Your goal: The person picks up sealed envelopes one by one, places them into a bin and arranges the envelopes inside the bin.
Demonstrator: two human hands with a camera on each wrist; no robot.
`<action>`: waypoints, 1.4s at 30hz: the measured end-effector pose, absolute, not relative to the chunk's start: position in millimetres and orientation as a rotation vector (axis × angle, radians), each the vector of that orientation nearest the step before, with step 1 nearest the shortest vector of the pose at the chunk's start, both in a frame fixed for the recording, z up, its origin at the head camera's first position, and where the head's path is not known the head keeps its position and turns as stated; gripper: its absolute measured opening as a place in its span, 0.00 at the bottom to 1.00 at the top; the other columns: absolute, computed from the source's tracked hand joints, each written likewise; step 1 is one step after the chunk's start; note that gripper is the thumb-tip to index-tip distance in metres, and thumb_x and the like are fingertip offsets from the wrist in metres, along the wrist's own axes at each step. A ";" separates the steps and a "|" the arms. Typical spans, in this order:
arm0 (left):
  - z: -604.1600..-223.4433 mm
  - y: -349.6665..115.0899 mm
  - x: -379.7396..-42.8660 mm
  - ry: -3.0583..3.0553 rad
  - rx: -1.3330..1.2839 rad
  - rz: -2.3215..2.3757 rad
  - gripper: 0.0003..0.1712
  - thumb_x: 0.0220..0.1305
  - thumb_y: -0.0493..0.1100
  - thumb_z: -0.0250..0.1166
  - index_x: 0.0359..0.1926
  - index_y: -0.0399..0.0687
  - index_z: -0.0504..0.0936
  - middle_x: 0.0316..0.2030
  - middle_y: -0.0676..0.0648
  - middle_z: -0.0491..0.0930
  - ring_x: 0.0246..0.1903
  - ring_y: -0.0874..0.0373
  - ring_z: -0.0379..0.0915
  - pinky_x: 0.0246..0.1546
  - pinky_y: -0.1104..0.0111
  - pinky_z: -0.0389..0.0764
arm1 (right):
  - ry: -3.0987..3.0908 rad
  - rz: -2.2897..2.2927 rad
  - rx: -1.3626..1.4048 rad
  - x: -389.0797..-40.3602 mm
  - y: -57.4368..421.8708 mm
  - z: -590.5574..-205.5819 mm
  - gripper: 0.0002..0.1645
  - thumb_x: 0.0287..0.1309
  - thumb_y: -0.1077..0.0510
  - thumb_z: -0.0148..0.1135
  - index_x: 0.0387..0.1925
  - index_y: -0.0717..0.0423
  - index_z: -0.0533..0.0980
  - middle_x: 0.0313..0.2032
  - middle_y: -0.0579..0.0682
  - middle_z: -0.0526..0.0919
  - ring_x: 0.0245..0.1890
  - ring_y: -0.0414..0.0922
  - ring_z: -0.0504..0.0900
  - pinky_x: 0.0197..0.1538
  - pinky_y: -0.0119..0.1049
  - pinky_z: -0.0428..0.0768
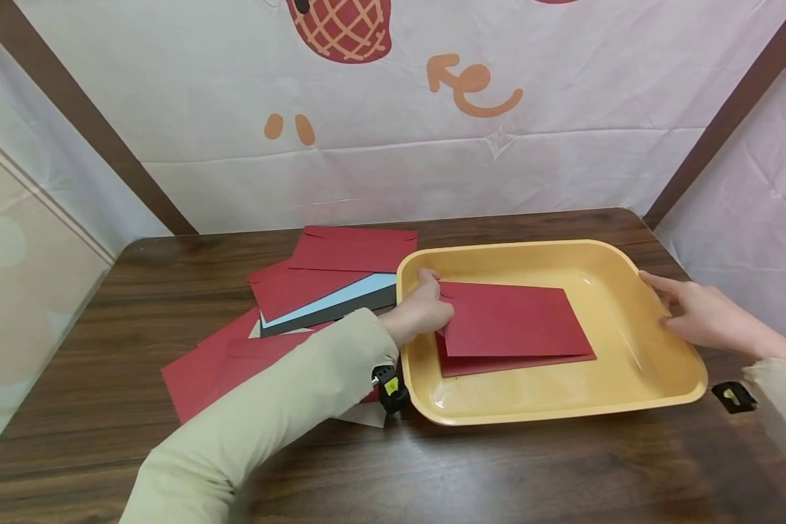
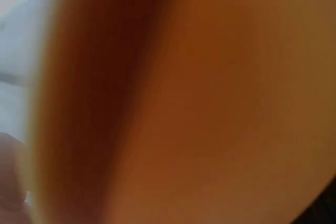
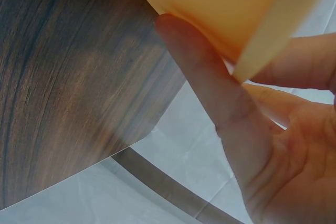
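Note:
A shallow yellow tray (image 1: 618, 327) sits on the brown table. Inside it, one red envelope (image 1: 511, 320) lies over another red envelope (image 1: 524, 366), whose lower edge shows beneath. My left hand (image 1: 422, 309) reaches over the tray's left rim and pinches the upper envelope's left end. In the left wrist view the blurred tray wall (image 2: 210, 98) fills most of the picture, with a bit of finger (image 2: 10, 174) at the lower left. My right hand (image 1: 707, 313) holds the tray's right rim; in the right wrist view the thumb (image 3: 210, 77) lies along the outer wall.
Left of the tray, several red envelopes (image 1: 354, 249) overlap in a loose pile, with a light blue and dark piece (image 1: 334, 306) among them. A pale sheet corner (image 1: 364, 415) shows under the left sleeve. Patterned cloth (image 1: 236, 175) hangs behind the table.

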State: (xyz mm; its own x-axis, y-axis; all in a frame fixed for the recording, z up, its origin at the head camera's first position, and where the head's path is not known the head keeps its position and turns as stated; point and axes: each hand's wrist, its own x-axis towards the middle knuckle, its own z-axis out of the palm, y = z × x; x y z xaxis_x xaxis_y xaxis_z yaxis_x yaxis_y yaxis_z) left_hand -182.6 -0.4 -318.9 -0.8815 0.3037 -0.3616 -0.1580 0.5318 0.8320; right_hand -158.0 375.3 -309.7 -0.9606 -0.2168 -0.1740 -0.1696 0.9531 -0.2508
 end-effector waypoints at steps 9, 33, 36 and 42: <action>-319.5 0.7 -179.0 2.386 0.207 1.081 0.41 0.55 0.31 0.60 0.66 0.37 0.47 0.42 0.38 0.68 0.28 0.51 0.71 0.27 0.64 0.77 | 2.912 -0.346 -0.298 -158.2 375.4 -310.2 0.45 0.47 0.66 0.61 0.66 0.75 0.56 0.30 0.54 0.81 0.25 0.43 0.72 0.28 0.36 0.69; -325.8 16.1 -177.2 2.532 0.118 0.626 0.40 0.58 0.38 0.64 0.65 0.35 0.51 0.47 0.36 0.62 0.33 0.49 0.70 0.20 0.69 0.71 | 2.894 -0.359 -0.278 -157.3 374.8 -310.2 0.46 0.47 0.66 0.60 0.67 0.74 0.54 0.33 0.58 0.81 0.25 0.43 0.72 0.27 0.36 0.69; -325.4 15.5 -174.8 2.542 0.125 0.627 0.40 0.57 0.38 0.66 0.64 0.35 0.52 0.47 0.37 0.62 0.33 0.49 0.71 0.24 0.67 0.76 | 2.896 -0.356 -0.278 -157.2 374.5 -310.0 0.46 0.47 0.66 0.60 0.67 0.74 0.54 0.33 0.58 0.81 0.25 0.43 0.72 0.27 0.36 0.69; -317.6 8.0 -169.9 2.561 0.230 0.712 0.44 0.57 0.36 0.63 0.68 0.34 0.48 0.53 0.34 0.59 0.28 0.51 0.72 0.31 0.65 0.79 | 2.902 -0.354 -0.291 -156.1 374.3 -309.4 0.45 0.47 0.66 0.60 0.67 0.75 0.54 0.32 0.56 0.81 0.24 0.43 0.71 0.27 0.35 0.68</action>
State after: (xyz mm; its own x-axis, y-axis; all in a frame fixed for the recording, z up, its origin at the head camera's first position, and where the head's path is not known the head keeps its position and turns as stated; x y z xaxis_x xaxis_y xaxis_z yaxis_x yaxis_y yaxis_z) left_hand -169.9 8.0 -317.6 -0.8758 0.2783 -0.3943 0.0347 0.8512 0.5237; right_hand -156.1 374.3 -309.4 -0.9599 -0.2178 -0.1763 -0.1690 0.9518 -0.2558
